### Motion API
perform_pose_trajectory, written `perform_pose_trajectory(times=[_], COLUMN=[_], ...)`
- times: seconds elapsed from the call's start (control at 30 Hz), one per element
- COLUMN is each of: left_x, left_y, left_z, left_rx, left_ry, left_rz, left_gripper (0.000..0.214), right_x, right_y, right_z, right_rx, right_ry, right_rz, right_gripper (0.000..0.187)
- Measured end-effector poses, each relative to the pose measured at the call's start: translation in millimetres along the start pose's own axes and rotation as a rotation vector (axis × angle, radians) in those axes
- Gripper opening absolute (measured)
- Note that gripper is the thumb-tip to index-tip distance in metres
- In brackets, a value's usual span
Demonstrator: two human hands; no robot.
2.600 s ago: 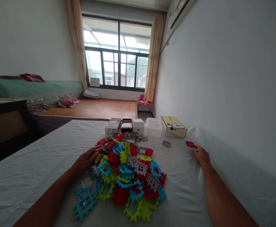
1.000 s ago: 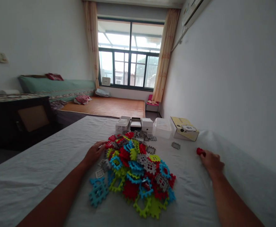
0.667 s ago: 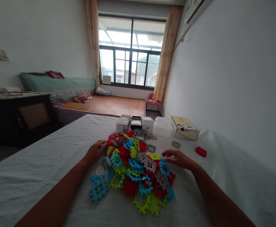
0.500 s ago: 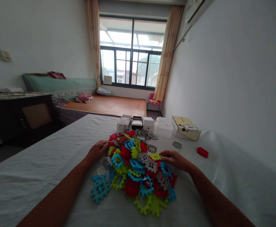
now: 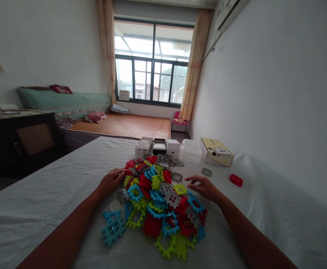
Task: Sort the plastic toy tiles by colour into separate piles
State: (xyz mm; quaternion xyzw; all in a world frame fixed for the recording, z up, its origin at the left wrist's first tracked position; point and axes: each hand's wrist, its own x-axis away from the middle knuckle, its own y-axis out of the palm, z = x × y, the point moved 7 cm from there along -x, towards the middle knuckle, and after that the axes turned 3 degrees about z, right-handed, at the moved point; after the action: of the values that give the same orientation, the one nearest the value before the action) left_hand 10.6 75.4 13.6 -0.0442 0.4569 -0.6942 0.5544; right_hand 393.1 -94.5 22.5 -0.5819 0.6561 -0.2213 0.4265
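A heap of toothed plastic building panels (image 5: 152, 201) in red, blue, lime green and grey lies in front of me. My left hand (image 5: 111, 182) rests at the heap's left edge, fingers stretched out, tips against the red and grey panels there. On the other side my right hand (image 5: 204, 186) hovers with its fingers apart and nothing in them, just right of a lime green window panel (image 5: 180, 189). Below that hand lie a blue frame panel (image 5: 195, 203) and a grey window panel (image 5: 193, 216). A blue window panel (image 5: 113, 228) sits at the heap's near left.
Behind the heap stand white boxes (image 5: 173, 147), a black-edged box (image 5: 159, 145), a clear plastic tub (image 5: 190, 151) and a yellow cartoon box (image 5: 216, 151). A grey panel (image 5: 206, 172) and a red panel (image 5: 236, 180) lie apart on the white cloth (image 5: 68, 175). The wall rises at right.
My right hand has come off the lime green window panel, and its fingers have spread. The left hand stays at the heap's edge. The whole view has shifted slightly.
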Motion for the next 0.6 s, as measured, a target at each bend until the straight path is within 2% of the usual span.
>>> perform_pose_trajectory(times=[0.13,0.23,0.3,0.37,0.43,0.6], left_x=[0,0,1,1,1,2], left_y=[2.0,2.0,1.6,1.1,0.8,0.6], left_z=[-2,-1,0,3,5,11], left_rx=[-0.016,-0.024,-0.032,-0.042,-0.056,-0.097], left_ry=[0.018,0.021,0.023,0.019,0.01,0.003], left_rz=[-0.01,-0.013,-0.015,-0.017,-0.021,-0.03], left_gripper=[0.049,0.048,0.049,0.049,0.049,0.049], right_x=[10,20,22,19,11,-11], right_y=[-33,-41,-41,-41,-32,21], right_z=[60,88,93,83,59,-8], right_rx=[0.23,0.32,0.35,0.415,0.476,0.463], right_ry=[0.192,0.231,0.229,0.21,0.126,-0.142], right_rz=[0.264,0.289,0.292,0.331,0.334,0.119], right_gripper=[0.033,0.03,0.028,0.03,0.032,0.038])
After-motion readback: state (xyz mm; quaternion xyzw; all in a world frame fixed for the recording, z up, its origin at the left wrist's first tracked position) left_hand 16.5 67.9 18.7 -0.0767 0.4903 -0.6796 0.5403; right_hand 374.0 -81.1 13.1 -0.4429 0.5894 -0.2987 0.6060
